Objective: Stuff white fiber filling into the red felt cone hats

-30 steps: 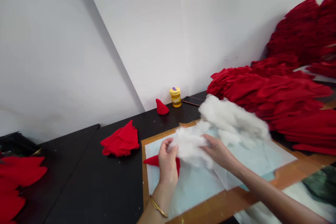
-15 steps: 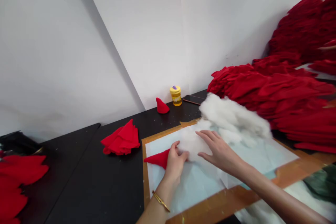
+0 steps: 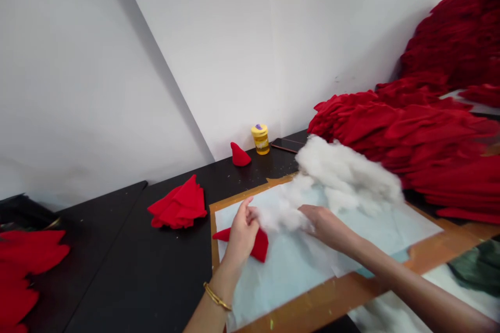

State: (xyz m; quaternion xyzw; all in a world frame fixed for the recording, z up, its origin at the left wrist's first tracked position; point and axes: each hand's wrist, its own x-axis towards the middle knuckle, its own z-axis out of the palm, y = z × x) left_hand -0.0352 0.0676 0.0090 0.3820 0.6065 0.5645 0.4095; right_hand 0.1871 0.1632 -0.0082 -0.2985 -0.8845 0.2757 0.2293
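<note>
A tuft of white fibre stuffing [image 3: 283, 213] stretches between my two hands above the pale sheet [image 3: 297, 281]. My left hand [image 3: 242, 229] pinches its left end, with the fingers curled in. Beneath that hand lies a small red fabric cone [image 3: 261, 245], its tip pointing left and its wide end to the right; my palm hides its middle. My right hand [image 3: 324, 225] is closed on the right end of the tuft, fingertips hidden. A larger heap of stuffing [image 3: 347, 174] lies just behind my right hand.
On the black table [image 3: 128, 270] sit a pile of red fabric pieces [image 3: 179, 205], a standing red cone [image 3: 239, 155], a yellow-lidded jar [image 3: 260, 139] and a phone [image 3: 288, 144]. Large red fabric stacks [image 3: 414, 130] fill the right. More red pieces [image 3: 29, 255] lie far left.
My right hand has closed on the stuffing and lowered slightly. My left hand has shifted left, pinching the tuft, and the red cone's wide end now shows under it.
</note>
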